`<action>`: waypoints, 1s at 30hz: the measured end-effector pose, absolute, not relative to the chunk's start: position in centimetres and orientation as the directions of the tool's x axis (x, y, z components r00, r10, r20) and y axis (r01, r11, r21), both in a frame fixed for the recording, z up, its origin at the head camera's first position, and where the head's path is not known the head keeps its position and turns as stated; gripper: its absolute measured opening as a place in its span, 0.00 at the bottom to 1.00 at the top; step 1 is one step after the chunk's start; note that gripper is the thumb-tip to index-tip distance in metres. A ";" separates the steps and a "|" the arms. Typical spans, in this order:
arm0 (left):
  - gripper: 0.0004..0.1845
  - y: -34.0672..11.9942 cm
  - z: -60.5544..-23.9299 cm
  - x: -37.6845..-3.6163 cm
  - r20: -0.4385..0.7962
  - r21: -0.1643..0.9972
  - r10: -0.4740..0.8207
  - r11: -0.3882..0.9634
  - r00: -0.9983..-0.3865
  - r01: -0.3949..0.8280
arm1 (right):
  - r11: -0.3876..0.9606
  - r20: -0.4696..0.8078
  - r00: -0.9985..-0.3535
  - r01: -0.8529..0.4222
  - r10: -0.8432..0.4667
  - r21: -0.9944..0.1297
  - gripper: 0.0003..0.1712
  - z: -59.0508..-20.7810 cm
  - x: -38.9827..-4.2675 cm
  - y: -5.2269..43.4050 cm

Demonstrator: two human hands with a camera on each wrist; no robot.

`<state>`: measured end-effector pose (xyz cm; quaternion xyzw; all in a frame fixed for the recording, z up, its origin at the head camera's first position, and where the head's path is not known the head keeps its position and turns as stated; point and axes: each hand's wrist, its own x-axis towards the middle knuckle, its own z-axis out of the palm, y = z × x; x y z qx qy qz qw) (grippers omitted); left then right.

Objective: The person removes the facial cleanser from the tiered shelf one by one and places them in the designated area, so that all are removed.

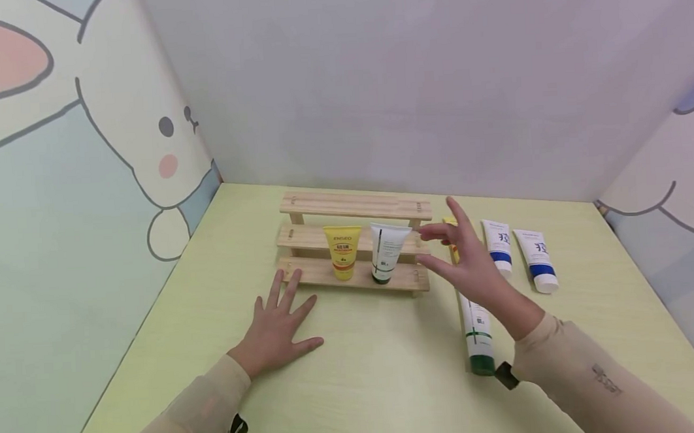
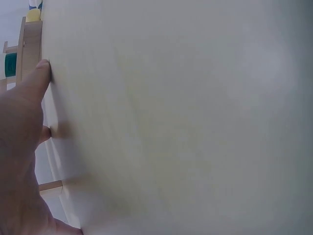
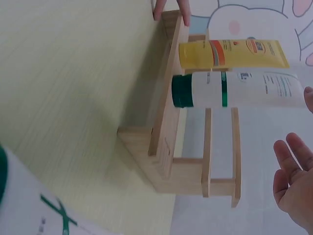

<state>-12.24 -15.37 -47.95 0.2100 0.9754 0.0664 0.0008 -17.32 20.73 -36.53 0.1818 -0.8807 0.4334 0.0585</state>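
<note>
A three-step wooden rack (image 1: pixel 355 203) stands on the table. On its lowest step a yellow tube (image 1: pixel 343 252) and a white tube with a green cap (image 1: pixel 389 250) stand upright on their caps, side by side. My left hand (image 1: pixel 277 338) lies palm down with fingers spread, two fingertips at the rack's front left corner. Raised just right of the white tube, my right hand (image 1: pixel 473 269) has its thumb and fingers apart, with nothing between them. In the right wrist view, a fingertip (image 3: pixel 308 98) is close to the white tube's top; whether it touches, I cannot tell.
Right of the rack lie two white tubes with blue bands, one (image 1: pixel 498 248) nearer the rack and the other (image 1: pixel 536 259) farther right. A white tube with a green cap (image 1: pixel 479 340) lies below my right hand; a yellow tube (image 1: pixel 455 253) is mostly hidden behind it. Walls enclose the table.
</note>
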 end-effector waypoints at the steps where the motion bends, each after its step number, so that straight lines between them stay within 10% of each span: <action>1: 0.43 -15.4 -48.0 -12.2 0.025 0.131 0.410 0.903 -0.912 0.410 | 0.549 0.255 -0.926 -0.371 -0.278 -0.749 0.61 -36.5 -17.5 20.1; 30: 0.43 -15.4 -48.0 -12.2 0.040 0.138 0.411 0.901 -0.911 0.412 | 0.449 0.251 -0.939 -0.334 -0.234 -0.829 0.54 -36.6 -18.5 15.9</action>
